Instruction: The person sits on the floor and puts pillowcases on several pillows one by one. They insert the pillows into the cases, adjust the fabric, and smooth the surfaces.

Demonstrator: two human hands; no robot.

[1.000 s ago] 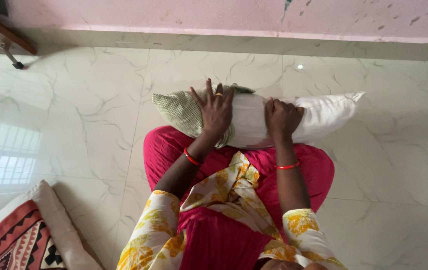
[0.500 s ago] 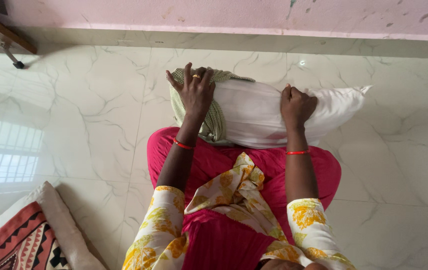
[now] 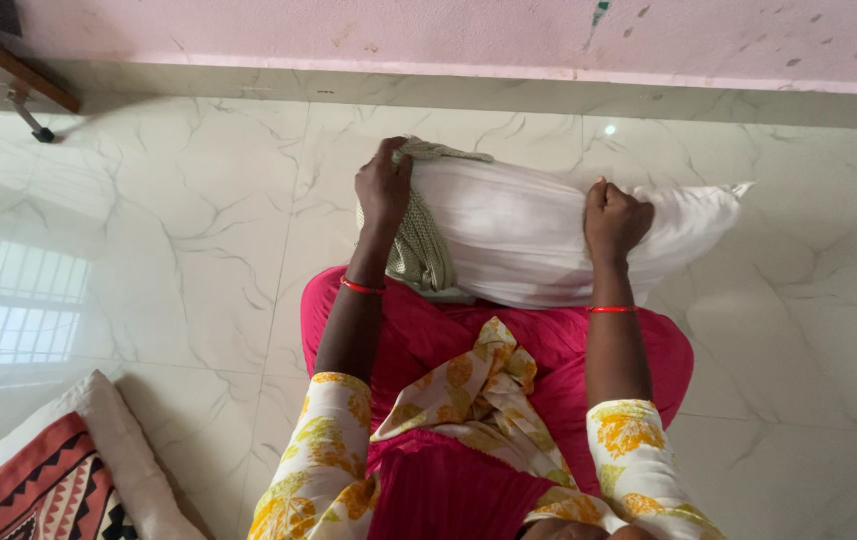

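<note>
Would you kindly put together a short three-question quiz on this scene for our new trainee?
1. True or false: the left hand rests flat and open on the marble floor.
2. Which covering is bunched at the left end of the white pillow? A) green checked cover B) blue towel C) black bag
3. Fill in: the right hand is closed in a ____ on the pillow's top.

Key:
1. False; it grips the cover at the pillow's end.
2. A
3. fist
</note>
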